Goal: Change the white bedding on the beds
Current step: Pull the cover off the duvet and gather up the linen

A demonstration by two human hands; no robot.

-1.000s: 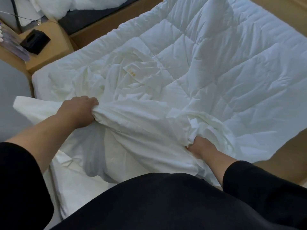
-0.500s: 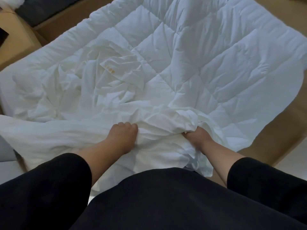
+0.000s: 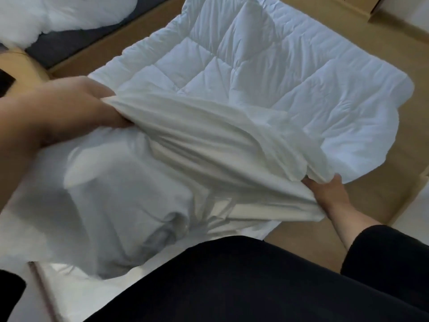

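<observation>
A white quilted duvet (image 3: 267, 73) lies spread over a tan bed base (image 3: 380, 182). A smooth white cover sheet (image 3: 190, 145) is stretched across its near edge and hangs in folds toward me. My left hand (image 3: 69, 112), raised and blurred at the left, grips the sheet's bunched upper edge. My right hand (image 3: 329, 194), lower at the right, grips the sheet's other end beside the duvet's corner. Black sleeves and a black top fill the bottom of the view.
A second bed with a dark mattress (image 3: 69, 45) and heaped white bedding (image 3: 46, 15) stands at the back left. A tan bedside table (image 3: 21, 66) with a dark object sits at the left edge. Pale floor (image 3: 424, 198) shows at the right.
My left hand has risen up and to the left, lifting the sheet off the duvet. My right hand has moved right and lower. The sheet is now pulled taut between them.
</observation>
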